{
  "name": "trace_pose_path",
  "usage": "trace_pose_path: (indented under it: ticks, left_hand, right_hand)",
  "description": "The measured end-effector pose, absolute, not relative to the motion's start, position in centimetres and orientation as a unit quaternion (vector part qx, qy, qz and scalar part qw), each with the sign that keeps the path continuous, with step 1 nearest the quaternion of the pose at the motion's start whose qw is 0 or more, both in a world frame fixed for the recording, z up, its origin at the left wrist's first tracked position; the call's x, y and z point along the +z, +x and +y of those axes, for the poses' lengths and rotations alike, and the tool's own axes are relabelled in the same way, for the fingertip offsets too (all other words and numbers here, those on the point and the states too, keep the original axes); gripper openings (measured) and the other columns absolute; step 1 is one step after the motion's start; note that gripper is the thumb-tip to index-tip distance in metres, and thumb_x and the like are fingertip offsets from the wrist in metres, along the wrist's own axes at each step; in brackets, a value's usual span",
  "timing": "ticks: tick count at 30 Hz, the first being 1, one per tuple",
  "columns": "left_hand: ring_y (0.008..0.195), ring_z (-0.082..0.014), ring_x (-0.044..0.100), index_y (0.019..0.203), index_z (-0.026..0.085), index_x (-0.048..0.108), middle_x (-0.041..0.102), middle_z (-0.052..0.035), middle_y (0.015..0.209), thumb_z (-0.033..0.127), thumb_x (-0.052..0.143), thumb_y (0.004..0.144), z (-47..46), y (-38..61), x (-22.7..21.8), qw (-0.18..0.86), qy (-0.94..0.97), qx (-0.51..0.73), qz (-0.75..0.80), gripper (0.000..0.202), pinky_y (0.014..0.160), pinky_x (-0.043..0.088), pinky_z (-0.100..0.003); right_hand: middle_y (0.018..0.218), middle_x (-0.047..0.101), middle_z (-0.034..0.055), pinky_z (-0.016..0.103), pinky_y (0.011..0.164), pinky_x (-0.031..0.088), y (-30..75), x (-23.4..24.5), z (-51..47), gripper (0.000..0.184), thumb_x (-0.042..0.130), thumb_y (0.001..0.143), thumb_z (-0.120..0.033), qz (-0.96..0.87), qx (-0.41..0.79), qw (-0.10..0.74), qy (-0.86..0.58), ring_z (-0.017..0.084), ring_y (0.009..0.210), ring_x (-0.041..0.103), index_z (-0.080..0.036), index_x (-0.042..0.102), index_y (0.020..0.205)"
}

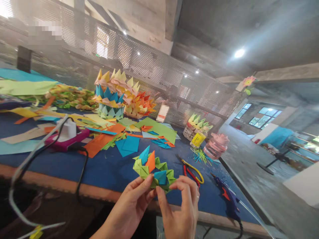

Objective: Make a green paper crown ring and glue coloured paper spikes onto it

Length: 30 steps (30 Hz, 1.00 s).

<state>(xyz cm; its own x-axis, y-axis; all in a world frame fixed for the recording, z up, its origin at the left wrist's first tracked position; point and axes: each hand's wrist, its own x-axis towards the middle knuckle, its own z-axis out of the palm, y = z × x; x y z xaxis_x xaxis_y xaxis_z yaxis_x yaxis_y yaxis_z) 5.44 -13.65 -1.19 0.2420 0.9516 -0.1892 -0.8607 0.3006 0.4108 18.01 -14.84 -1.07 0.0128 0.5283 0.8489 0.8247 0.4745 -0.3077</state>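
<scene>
- Green folded-paper ring (pixel 144 170) with blue and orange points, held over the near edge of the blue worktop (pixel 107 169): light, crushable and probably loose at its joints, so best taken by the stiffer folded rim.
- Left hand (pixel 132 207) pinches the rim at 7 o'clock, grip closed; right hand (pixel 183 210) pinches at 5 o'clock, likewise closed.
- Yellow-and-red-handled tool (pixel 193 171) lies at 3 o'clock, blue glue gun (pixel 228 196) at 4 o'clock.

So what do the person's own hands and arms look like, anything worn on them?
Both are bare: the left hand and the right hand wear no gloves, and no sleeve shows on the forearms down to the picture's lower edge. The nails look short and unpainted. No watch or bracelet is in view. A pale glint on one right finger may be a ring, but it is too small to tell.
</scene>
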Motion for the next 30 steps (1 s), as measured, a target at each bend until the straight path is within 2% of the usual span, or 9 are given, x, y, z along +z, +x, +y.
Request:
trace_pose_path:
  ticks: [3, 8, 17, 23, 30]
  left_hand:
    - [0.062, -0.0086, 0.064, 0.071, 0.015, 0.072, 0.070, 0.0001, 0.072, 0.016, 0.083, 0.064, -13.61, 5.54, -1.34, 0.783, 0.104, 0.581, 0.198, 0.013, 0.061, 0.054, -0.016]
    - [0.064, -0.0088, 0.064, 0.071, 0.015, 0.073, 0.071, -0.0003, 0.073, 0.018, 0.085, 0.062, -13.63, 5.63, -1.16, 0.785, 0.111, 0.576, 0.198, 0.015, 0.062, 0.054, -0.015]
    - [0.066, -0.0087, 0.065, 0.069, 0.017, 0.074, 0.071, 0.0010, 0.072, 0.020, 0.087, 0.060, -13.70, 5.68, -1.00, 0.786, 0.120, 0.571, 0.204, 0.016, 0.062, 0.055, -0.014]
    - [0.063, -0.0094, 0.064, 0.069, 0.014, 0.073, 0.071, -0.0013, 0.073, 0.020, 0.087, 0.059, -13.44, 5.76, -1.59, 0.794, 0.119, 0.560, 0.203, 0.018, 0.062, 0.055, -0.017]
    - [0.062, -0.0101, 0.063, 0.071, 0.013, 0.073, 0.070, -0.0024, 0.072, 0.019, 0.086, 0.059, -13.31, 5.64, -1.33, 0.803, 0.109, 0.553, 0.192, 0.019, 0.060, 0.053, -0.018]
  right_hand:
    - [0.086, 0.056, 0.0038, 0.040, 0.082, 0.034, 17.90, -1.14, -14.99, 0.016, 0.067, 0.083, -0.031, -0.705, -0.175, 0.482, -0.490, 0.023, 0.085, 0.054, -0.024, 0.054, 0.077]
    - [0.086, 0.058, 0.0040, 0.039, 0.081, 0.034, 17.93, -0.98, -14.92, 0.010, 0.065, 0.085, -0.027, -0.726, -0.171, 0.473, -0.470, 0.023, 0.086, 0.054, -0.023, 0.056, 0.083]
    - [0.087, 0.061, 0.0063, 0.045, 0.084, 0.035, 17.69, -0.71, -14.87, 0.010, 0.066, 0.083, -0.027, -0.708, -0.196, 0.486, -0.474, 0.026, 0.089, 0.054, -0.022, 0.058, 0.088]
    - [0.087, 0.060, 0.0041, 0.036, 0.079, 0.039, 18.15, -1.13, -14.51, 0.008, 0.064, 0.084, -0.017, -0.741, -0.157, 0.484, -0.439, 0.021, 0.087, 0.055, -0.021, 0.060, 0.089]
    - [0.088, 0.059, 0.0034, 0.030, 0.076, 0.041, 18.34, -1.46, -14.47, 0.010, 0.063, 0.083, -0.013, -0.747, -0.114, 0.499, -0.424, 0.019, 0.086, 0.054, -0.020, 0.061, 0.090]
